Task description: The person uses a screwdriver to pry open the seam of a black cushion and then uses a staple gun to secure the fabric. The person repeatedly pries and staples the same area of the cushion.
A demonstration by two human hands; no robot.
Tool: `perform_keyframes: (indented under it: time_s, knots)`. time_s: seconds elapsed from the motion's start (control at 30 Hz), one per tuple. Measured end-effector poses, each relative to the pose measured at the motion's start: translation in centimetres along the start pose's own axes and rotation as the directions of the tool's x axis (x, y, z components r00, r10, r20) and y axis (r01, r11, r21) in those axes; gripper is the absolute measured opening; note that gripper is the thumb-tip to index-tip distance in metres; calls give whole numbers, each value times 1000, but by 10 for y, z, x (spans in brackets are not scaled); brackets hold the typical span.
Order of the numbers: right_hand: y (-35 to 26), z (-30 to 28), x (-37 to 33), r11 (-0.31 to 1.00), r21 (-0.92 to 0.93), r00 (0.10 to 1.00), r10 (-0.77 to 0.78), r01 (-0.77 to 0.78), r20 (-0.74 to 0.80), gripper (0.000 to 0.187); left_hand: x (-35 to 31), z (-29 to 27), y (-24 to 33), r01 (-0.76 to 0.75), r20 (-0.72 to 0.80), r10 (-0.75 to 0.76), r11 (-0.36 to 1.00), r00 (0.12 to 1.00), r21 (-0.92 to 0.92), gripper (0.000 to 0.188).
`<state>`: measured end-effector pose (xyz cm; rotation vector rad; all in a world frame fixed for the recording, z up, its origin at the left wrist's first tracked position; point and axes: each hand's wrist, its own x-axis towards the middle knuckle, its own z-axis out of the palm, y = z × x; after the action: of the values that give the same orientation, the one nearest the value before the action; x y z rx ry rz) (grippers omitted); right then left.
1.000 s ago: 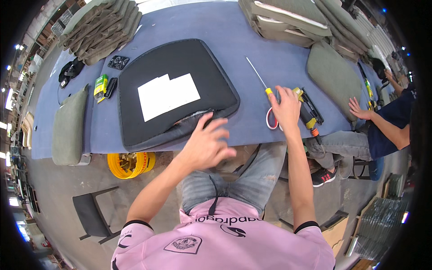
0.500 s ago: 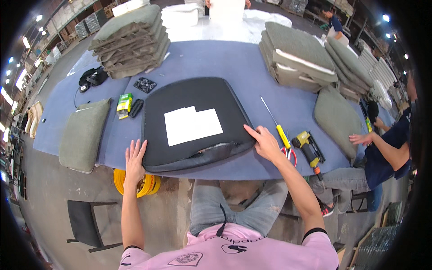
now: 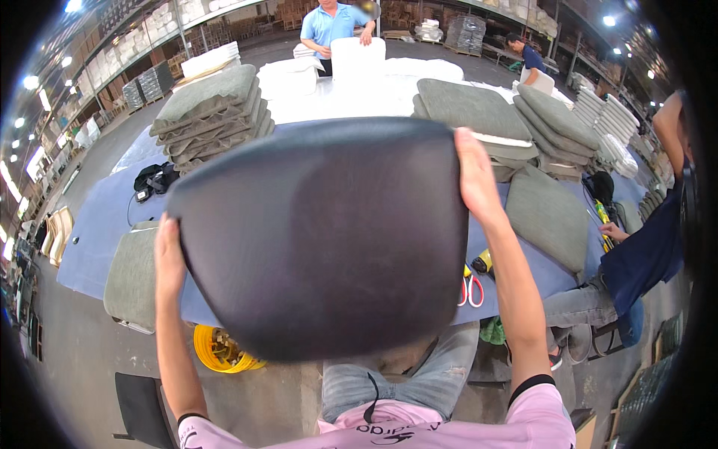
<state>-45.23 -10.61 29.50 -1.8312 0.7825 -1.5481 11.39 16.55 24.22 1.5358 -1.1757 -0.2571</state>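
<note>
Black, smooth-faced seat cushion (image 3: 321, 239) is being held up between both hands, tilting above the blue tabletop (image 3: 93, 247), some edges blurring. Left hand (image 3: 170, 258) is gripping its left edge, only part-open, fingers pointing up; cushion is sitting directly to this hand's right. Right hand (image 3: 476, 176) is holding the upper right edge, fingers stretching up along the side; cushion is sitting directly to that hand's left. How far the fingers are curling behind, cannot tell.

Red-and-white scissors handles (image 3: 471, 290) are showing just beside the cushion's lower right edge, near a yellow tool (image 3: 482, 262) partly hiding behind the right forearm. Grey-green pad (image 3: 131, 280) is lying left of the left hand; another pad (image 3: 550, 217) is lying right of the right forearm. Yellow bucket (image 3: 209, 353) is standing below the table edge. Across the table, a person in light blue (image 3: 329, 28) is touching a white block (image 3: 357, 61).
</note>
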Motion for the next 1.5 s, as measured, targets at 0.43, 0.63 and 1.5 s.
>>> perform_keyframes:
  time_s: [0.43, 0.63, 1.5]
  knots:
    - [161, -9, -181, 596, -475, 582, 789, -648, 197, 70, -131, 121, -62, 294, 264, -564, 708, 782, 642, 76]
    - [91, -13, -217, 630, -776, 860, 382, 24, 338, 41, -147, 128, -12, -45, 247, -455, 410, 855, 911, 67]
    - [128, 37, -257, 652, -751, 927, 210, 103, 310, 62, -121, 416, -24, -424, 528, 152, 791, 835, 442, 66]
